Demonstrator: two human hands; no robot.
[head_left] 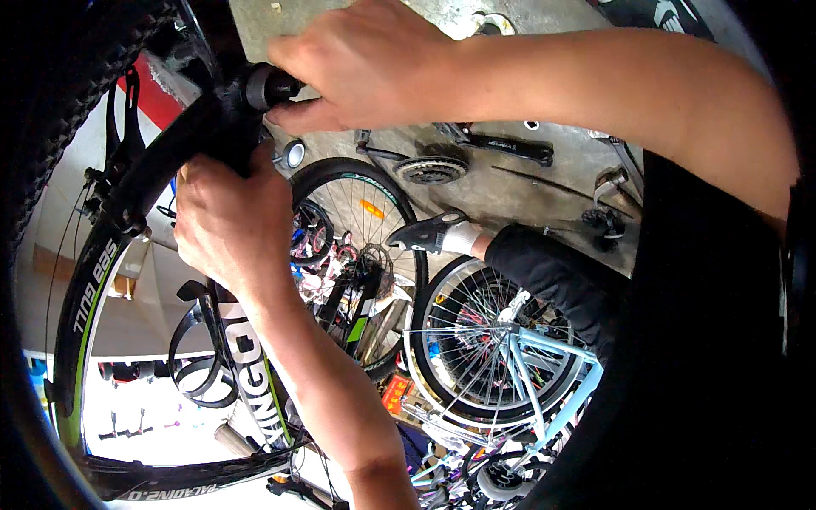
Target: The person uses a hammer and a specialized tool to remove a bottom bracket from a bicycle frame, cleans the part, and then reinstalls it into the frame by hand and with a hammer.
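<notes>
A black and green bicycle frame (85, 314) with white lettering stands tilted along the left side, beside a knobby tyre (51, 110). My left hand (229, 212) grips the black front tube of the frame from below, its fingertips partly hidden. Just above it, my right hand (357, 76) has thumb and fingers around a black cylindrical fitting (259, 85) at the top of that tube. A black bottle cage (195, 331) sits on the frame under my left hand.
On the concrete floor (569, 204) lie a crankset with chainring (429, 170), a black crank arm (510, 149) and several metal parts. A loose wheel (344, 174) and a light blue bicycle (552, 348) are below right. My shoe (433, 231) rests between them.
</notes>
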